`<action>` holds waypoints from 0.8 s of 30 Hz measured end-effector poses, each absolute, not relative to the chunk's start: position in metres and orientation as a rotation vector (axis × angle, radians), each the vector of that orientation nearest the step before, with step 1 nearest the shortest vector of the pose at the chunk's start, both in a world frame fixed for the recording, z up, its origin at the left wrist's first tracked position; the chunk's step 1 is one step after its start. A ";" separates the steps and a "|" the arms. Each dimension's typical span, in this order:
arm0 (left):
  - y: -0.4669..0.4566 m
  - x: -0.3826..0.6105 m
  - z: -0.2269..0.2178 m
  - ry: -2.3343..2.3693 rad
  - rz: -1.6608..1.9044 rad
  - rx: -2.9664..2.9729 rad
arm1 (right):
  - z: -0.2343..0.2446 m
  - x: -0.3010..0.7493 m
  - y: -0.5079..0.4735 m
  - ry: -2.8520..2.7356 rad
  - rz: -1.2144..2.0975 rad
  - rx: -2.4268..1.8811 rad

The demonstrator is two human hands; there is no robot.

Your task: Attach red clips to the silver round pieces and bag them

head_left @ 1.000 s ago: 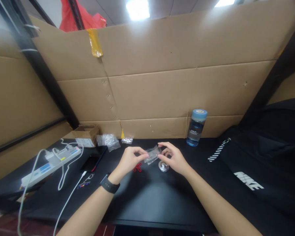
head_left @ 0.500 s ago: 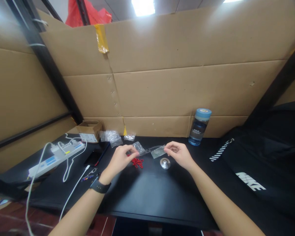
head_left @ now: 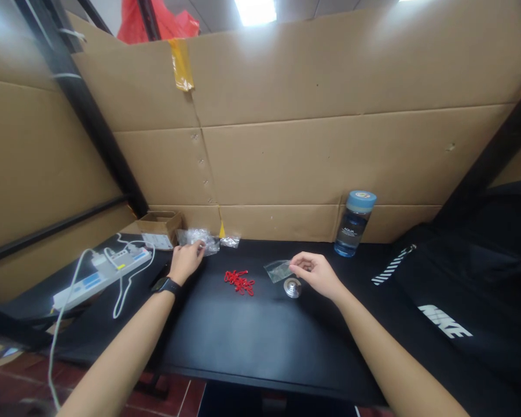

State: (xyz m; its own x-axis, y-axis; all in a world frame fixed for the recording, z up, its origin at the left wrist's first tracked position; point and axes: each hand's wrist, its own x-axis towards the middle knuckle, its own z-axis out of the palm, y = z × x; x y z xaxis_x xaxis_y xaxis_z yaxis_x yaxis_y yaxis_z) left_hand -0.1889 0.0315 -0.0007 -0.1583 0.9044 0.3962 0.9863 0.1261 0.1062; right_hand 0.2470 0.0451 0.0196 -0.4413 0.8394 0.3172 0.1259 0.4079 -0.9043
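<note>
My left hand (head_left: 186,262), wearing a dark watch, reaches to the crumpled clear plastic bags (head_left: 211,243) at the back left. Its thumb and fingers are closed on a clear plastic bag, which blends into that pile. Over the table's middle, my right hand (head_left: 313,271) pinches a small flat clear plastic bag (head_left: 278,271) by its right edge. Just below that bag lies a round silver metal disc (head_left: 292,288) with a raised, stepped centre. A red knotted cord (head_left: 239,282) rests on the black table (head_left: 252,336) between my hands.
A blue-capped bottle (head_left: 354,225) stands at the back right, beside a black bag (head_left: 455,289). On the left are a white power strip (head_left: 99,281) with cables and an open cardboard box (head_left: 160,227). A cardboard wall (head_left: 286,162) closes off the back.
My left hand has moved left and back with a clear plastic bag, from above the red cord to the crumpled bags. My right hand stays nearly in place, still pinching the small bag.
</note>
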 end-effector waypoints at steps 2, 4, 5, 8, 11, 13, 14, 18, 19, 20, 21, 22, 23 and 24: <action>0.031 -0.190 -0.007 -2.179 -0.448 -1.883 | 0.019 0.247 0.045 -1.855 1.082 -0.842; 0.028 -0.189 -0.010 -2.185 -0.409 -1.886 | 0.019 0.248 0.045 -1.871 1.076 -0.847; 0.027 -0.187 -0.010 -2.186 -0.396 -1.882 | 0.019 0.248 0.045 -1.877 1.074 -0.846; 0.019 -0.178 -0.008 -2.176 -0.380 -1.867 | 0.018 0.247 0.045 -1.896 1.079 -0.848; 0.010 -0.165 -0.004 -2.160 -0.400 -1.844 | 0.016 0.247 0.045 -1.919 1.099 -0.842; 0.004 -0.154 0.000 -2.153 -0.423 -1.815 | 0.015 0.246 0.045 -1.926 1.117 -0.826; 0.002 -0.147 0.003 -2.146 -0.442 -1.799 | 0.013 0.245 0.045 -1.926 1.127 -0.820; -0.002 -0.113 0.021 -2.022 -0.680 -1.938 | 0.008 0.239 0.044 -1.949 1.142 -0.803; 0.000 -0.104 0.026 -1.973 -0.742 -2.099 | 0.007 0.238 0.044 -1.974 1.101 -0.808; 0.003 -0.096 0.030 -1.930 -0.757 -2.294 | 0.005 0.236 0.044 -2.000 1.039 -0.821; 0.008 -0.088 0.032 -1.895 -0.731 -2.417 | 0.003 0.235 0.045 -2.020 0.965 -0.841; 0.013 -0.082 0.034 -1.875 -0.700 -2.501 | 0.001 0.235 0.046 -2.031 0.894 -0.866; 0.018 -0.077 0.035 -1.870 -0.663 -2.561 | -0.001 0.234 0.047 -2.031 0.836 -0.894; 0.023 -0.073 0.034 -1.879 -0.621 -2.602 | -0.005 0.234 0.049 -2.019 0.795 -0.923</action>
State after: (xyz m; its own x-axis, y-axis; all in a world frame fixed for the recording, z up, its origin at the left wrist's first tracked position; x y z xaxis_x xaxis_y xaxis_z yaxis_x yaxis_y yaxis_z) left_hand -0.0727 0.0234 0.0343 0.2702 0.9354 0.2280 0.8870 -0.3340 0.3190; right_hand 0.2341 0.0494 -0.0046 -0.4464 0.8107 0.3788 0.3345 0.5438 -0.7697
